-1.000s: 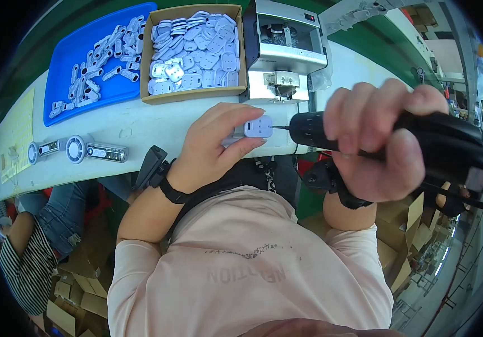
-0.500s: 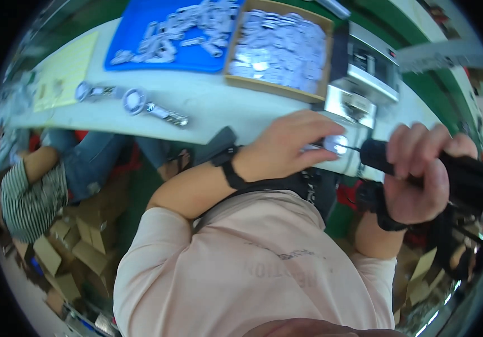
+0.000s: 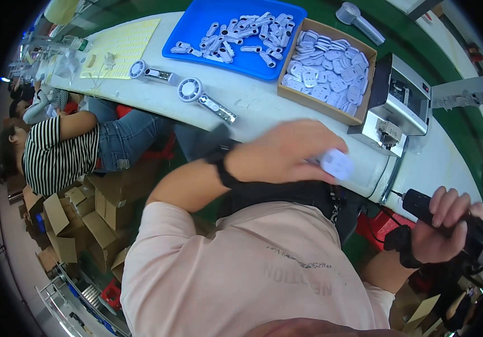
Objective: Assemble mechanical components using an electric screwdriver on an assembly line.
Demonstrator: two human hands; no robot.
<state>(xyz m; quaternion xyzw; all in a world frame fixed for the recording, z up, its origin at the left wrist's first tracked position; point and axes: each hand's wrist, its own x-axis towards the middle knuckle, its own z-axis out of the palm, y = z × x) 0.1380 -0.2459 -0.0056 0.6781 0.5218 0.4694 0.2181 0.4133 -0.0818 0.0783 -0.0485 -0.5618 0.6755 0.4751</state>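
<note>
My left hand [image 3: 289, 150] is closed around a rounded white plastic part [image 3: 336, 164], held above the table's near edge. This part is motion-blurred; it resembles a handheld fan's head, and the fingers hide the rest. On the right, my right hand [image 3: 441, 233] grips a black electric screwdriver [image 3: 418, 205], its thin bit pointing left and apart from the white part. Left of my left hand, two white handheld fans lie on the table, a nearer fan [image 3: 205, 100] and a farther fan [image 3: 151, 73], with the insides of their handles exposed.
A blue tray [image 3: 182, 33] holds several white handle-shaped pieces. Beside it, a cardboard box [image 3: 323, 108] contains several white covers. A silver-and-black machine [image 3: 404, 101] stands to the right. Behind the box lies another fan [image 3: 359, 22]. A person in stripes [image 3: 62, 146] sits at left, near open cartons [image 3: 84, 219].
The screwdriver bit has come away from the white part. My right hand has moved right and down with the screwdriver; my left hand has lowered slightly. The view has shifted.
</note>
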